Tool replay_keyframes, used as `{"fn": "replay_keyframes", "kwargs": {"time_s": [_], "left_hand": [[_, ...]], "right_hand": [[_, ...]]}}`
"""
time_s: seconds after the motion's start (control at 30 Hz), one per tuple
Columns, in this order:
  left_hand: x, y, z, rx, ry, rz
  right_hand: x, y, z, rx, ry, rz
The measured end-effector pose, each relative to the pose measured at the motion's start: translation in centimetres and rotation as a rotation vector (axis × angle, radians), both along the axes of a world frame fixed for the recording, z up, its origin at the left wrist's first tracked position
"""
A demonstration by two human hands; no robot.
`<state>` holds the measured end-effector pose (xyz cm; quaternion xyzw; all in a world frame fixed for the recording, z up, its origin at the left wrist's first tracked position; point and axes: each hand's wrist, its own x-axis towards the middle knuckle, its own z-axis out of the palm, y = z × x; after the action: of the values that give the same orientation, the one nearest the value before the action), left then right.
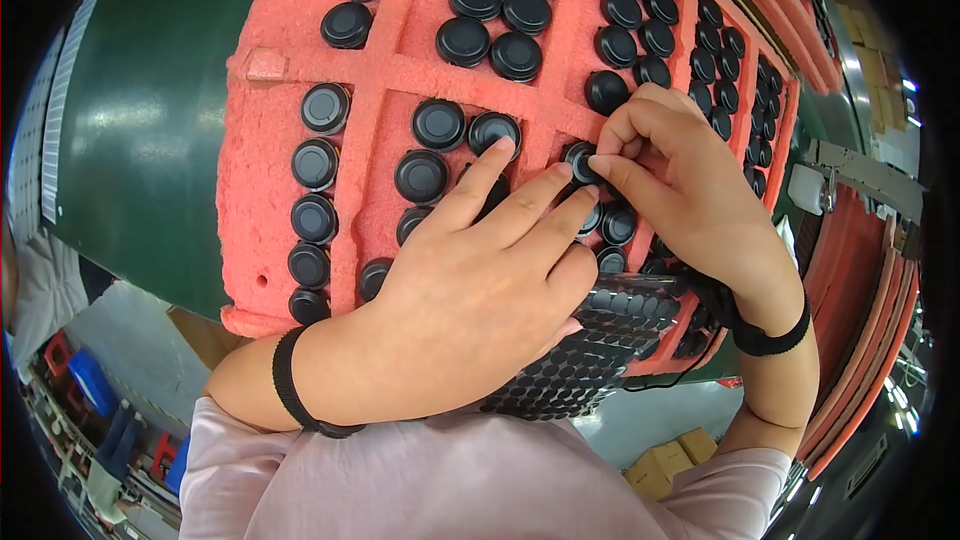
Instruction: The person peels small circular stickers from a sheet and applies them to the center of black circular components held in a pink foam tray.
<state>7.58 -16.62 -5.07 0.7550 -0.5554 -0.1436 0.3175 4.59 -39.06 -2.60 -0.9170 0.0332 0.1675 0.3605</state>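
A pink foam tray [240,190] holds rows of round black caps, small speaker-like parts with raised rims. My left hand [450,290] lies palm down over it, fingers stretched. One fingertip rests on a black cap [494,132]; two others are beside another cap [579,162]. My right hand [690,175] has its thumb and forefinger pinched together at that cap's right edge. Whatever is between them is too small to make out. A clear sheet of round black stickers [575,365] lies under my left palm; whether the thumb grips it is hidden.
The tray sits on a green work surface [150,140]. More pink trays [870,340] are stacked at the right, near a metal bracket [865,175]. Cardboard boxes [665,465] are below the table edge. Foam ridges divide the tray into compartments.
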Motion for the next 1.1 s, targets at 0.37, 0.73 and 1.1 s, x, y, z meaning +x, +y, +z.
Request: {"fn": "replay_keyframes", "kwargs": {"time_s": [0.37,0.73,1.1], "left_hand": [[-0.1,0.0,-0.2,-0.015,-0.008,0.009],[-0.2,0.3,-0.6,-0.132,-0.003,0.12],[-0.2,0.2,-0.8,-0.159,-0.06,0.097]], "right_hand": [[0.1,0.4,0.1,-0.148,-0.153,0.001],[-3.7,0.3,4.3,0.214,-0.025,0.097],[-5.4,2.3,3.4,-0.03,-0.319,0.14]]}}
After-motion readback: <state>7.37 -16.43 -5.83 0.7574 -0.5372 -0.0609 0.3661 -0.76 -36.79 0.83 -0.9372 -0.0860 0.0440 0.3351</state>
